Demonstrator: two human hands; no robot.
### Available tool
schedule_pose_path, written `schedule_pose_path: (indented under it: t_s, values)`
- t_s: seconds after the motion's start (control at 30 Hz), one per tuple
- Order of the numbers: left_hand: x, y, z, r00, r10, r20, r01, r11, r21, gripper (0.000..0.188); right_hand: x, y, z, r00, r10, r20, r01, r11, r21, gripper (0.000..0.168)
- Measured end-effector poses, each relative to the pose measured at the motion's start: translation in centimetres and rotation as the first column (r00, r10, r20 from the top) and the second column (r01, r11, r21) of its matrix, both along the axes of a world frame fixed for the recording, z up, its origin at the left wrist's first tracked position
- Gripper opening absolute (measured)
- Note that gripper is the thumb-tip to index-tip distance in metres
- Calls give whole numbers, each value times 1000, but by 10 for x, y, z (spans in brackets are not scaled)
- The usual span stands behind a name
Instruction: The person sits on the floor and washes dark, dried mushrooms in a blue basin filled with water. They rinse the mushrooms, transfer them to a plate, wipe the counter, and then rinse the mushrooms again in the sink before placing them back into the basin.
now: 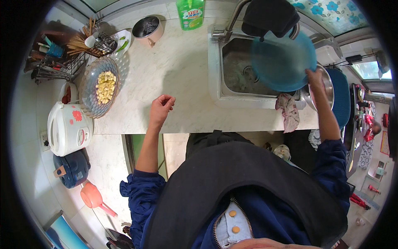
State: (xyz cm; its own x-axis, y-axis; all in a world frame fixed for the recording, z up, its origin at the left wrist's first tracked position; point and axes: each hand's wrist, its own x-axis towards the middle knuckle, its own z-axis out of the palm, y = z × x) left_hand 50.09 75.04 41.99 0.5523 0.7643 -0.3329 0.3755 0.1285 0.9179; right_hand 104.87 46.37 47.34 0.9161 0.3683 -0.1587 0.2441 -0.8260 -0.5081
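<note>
My right hand (314, 80) grips the near right rim of a translucent blue plastic basin (279, 62), which is tilted over the stainless steel sink (236, 68). The basin covers the sink's right part and looks slightly blurred. Over the pale marbled counter (186, 90), left of the sink, hovers my left hand (162, 108). Its fingers are curled in, with nothing visible in them. A metal faucet (228, 29) rises behind the sink; a black cloth-like thing (269, 17) hides its upper part.
Peeled garlic cloves (106, 87) fill part of a scalloped glass bowl (87, 81) at left. A pink-handled pot (152, 35) and green detergent bottle (190, 15) stand at the back. A rag (287, 112) hangs over the counter edge; a metal bowl (329, 90) sits beside the sink. A rice cooker (70, 129) is far left.
</note>
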Motion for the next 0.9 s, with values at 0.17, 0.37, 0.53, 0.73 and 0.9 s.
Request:
schedule_pose_path:
  t_s: [0.17, 0.37, 0.53, 0.73, 0.9]
  values:
    - [31, -4, 7, 997, -74, 3, 74, 997, -17, 15, -24, -27, -144, 769, -92, -632, 443, 790, 424, 27]
    - [23, -11, 5, 999, -21, -40, 21, 1000, -11, 14, -90, 5, -131, 942, -87, -323, 174, 953, 248, 37]
    - [22, -15, -3, 998, 7, -69, -11, 999, -47, 14, -126, -35, -80, 882, 390, 263, -326, 910, -255, 48]
    - [32, -14, -18, 999, 52, 14, -50, 993, -103, 12, -106, -124, -111, 832, 536, 144, -493, 833, -249, 36]
    - [37, -19, -20, 987, 141, 73, -128, 978, -162, 8, -117, -20, -63, 673, 659, 335, -596, 752, -282, 34]
